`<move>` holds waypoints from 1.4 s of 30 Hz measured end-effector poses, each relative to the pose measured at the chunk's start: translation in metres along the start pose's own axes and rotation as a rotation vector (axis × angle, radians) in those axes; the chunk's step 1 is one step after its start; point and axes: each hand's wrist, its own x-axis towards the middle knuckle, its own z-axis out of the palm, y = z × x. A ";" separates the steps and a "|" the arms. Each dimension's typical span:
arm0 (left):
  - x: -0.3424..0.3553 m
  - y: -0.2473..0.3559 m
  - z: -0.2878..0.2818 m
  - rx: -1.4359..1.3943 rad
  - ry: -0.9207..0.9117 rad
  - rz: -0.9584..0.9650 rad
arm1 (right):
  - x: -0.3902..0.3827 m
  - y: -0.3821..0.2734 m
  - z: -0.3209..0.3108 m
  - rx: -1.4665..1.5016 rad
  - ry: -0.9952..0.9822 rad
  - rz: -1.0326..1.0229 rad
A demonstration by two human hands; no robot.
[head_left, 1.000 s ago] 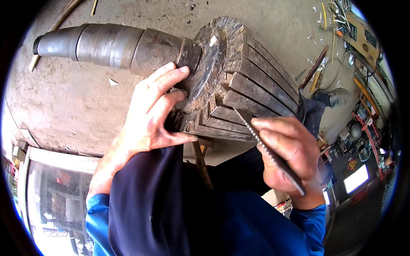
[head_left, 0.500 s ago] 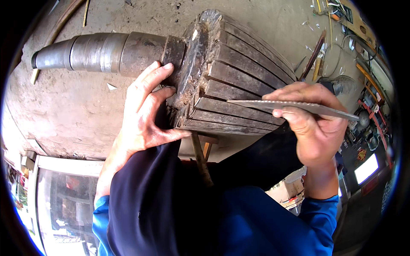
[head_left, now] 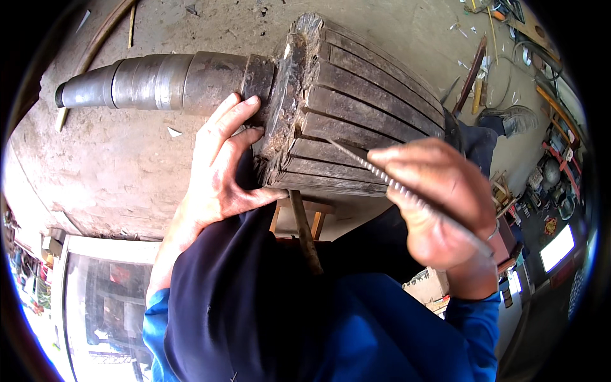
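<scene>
Grey-brown with brighter worn bands: found a stepped shaft (head_left: 159,81) joined to a slotted core (head_left: 375,105), lying crosswise above the concrete floor (head_left: 121,172), shaft to the left and core at centre. Could not tell the full support; saw a wooden stool (head_left: 315,207) below the core's near edge and a round stick (head_left: 304,232) slanting down in front of it. Recorded the left hand (head_left: 219,159) with fingers loosely bent and thumb spread well apart, fingertips touching the collar (head_left: 258,76) beside the core, thumb at the core's near left corner, not wrapped around anything. Recorded the right hand (head_left: 445,200) closed about a thin serrated blade (head_left: 382,174), tip pointing up and left to a slot near the core's left end. Could not tell contact at the tip from a slight gap. Judged the shaft and core heavy, rigid and awkward to shift, with smooth bands likely to slip under bare fingers and ragged edges at the core's left end likely to flake. Judged best held with one palm under the shaft and the other beneath the core, clear of that end. Judged the blade light and stiff, best gripped by the flat faces, well back from the tip. Noted a bent pole (head_left: 102,38) toward the floor's far left corner and an orange rod (head_left: 551,104) along the right edge.
</scene>
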 end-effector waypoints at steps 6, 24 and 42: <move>-0.002 0.002 -0.004 0.012 -0.031 -0.027 | 0.027 0.002 -0.009 0.206 -0.046 0.254; 0.004 0.007 -0.007 -0.046 -0.053 -0.043 | 0.016 -0.011 -0.011 0.041 -0.108 0.054; 0.006 0.004 -0.003 -0.112 -0.019 -0.001 | 0.011 -0.011 0.006 -0.143 -0.160 0.049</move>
